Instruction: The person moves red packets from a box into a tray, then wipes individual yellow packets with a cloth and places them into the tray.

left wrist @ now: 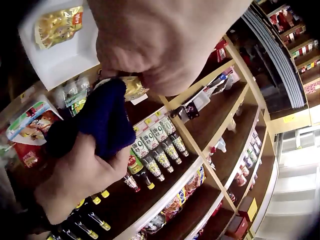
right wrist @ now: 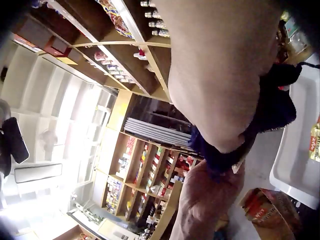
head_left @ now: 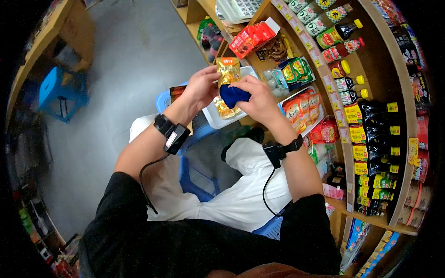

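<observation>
1. A blue stool (head_left: pixel 59 90) stands well left of the white tray (head_left: pixel 212 116).
2. The left hand (head_left: pixel 202 86) holds a gold packet (head_left: pixel 228 70) by its side, up above the tray.
3. The right hand (head_left: pixel 258 98) holds a bunched blue cloth (head_left: pixel 232 96) against the packet, also above the tray.
4. Orange packs (head_left: pixel 302 110) sit near the tray, on its right.
5. Dark bottles (head_left: pixel 373 131) with yellow labels are farther right of the tray.
</observation>
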`<state>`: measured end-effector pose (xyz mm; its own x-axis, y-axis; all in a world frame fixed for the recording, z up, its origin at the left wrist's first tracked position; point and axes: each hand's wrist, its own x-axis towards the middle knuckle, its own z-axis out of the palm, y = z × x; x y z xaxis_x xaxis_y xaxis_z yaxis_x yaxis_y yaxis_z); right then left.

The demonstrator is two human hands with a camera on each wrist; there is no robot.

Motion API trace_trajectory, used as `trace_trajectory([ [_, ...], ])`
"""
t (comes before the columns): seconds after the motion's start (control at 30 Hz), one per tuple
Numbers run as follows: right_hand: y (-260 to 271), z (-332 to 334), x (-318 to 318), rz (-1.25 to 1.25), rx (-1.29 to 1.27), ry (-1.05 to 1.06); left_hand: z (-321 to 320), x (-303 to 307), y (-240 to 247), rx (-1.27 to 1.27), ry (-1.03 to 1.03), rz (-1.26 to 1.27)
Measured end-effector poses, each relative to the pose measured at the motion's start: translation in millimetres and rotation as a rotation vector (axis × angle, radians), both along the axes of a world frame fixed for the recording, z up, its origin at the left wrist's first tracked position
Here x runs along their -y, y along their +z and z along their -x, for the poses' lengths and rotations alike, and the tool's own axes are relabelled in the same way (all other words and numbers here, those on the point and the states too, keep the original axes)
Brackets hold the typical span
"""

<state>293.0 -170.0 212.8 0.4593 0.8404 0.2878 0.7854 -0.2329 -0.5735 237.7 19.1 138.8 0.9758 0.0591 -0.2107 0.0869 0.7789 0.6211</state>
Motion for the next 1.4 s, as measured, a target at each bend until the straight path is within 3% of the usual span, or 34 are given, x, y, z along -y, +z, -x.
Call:
trace_trajectory([
  [0.2, -5, -9, 1, -0.130, 0.003, -0.294, 9, 7, 11, -0.023, -0.055, -0.044],
  [0.5, -8, -13, 2, -0.053, 0.041, -0.440, 5, 10, -3, 0.022, -0.097, -0.026],
  [0.6, -7, -10, 1, -0.052, -0.034, -0.378, 9, 10, 4, 0.028, -0.044, 0.003],
  [1.1, -12, 21, -13, -0.005, 0.051, -0.183, 6, 8, 9, -0.019, 0.163, 0.049],
  [1.4, -6, 15, -7, 0.019, 0.025, -0.212, 1, 3, 1, -0.006, 0.178, 0.106],
])
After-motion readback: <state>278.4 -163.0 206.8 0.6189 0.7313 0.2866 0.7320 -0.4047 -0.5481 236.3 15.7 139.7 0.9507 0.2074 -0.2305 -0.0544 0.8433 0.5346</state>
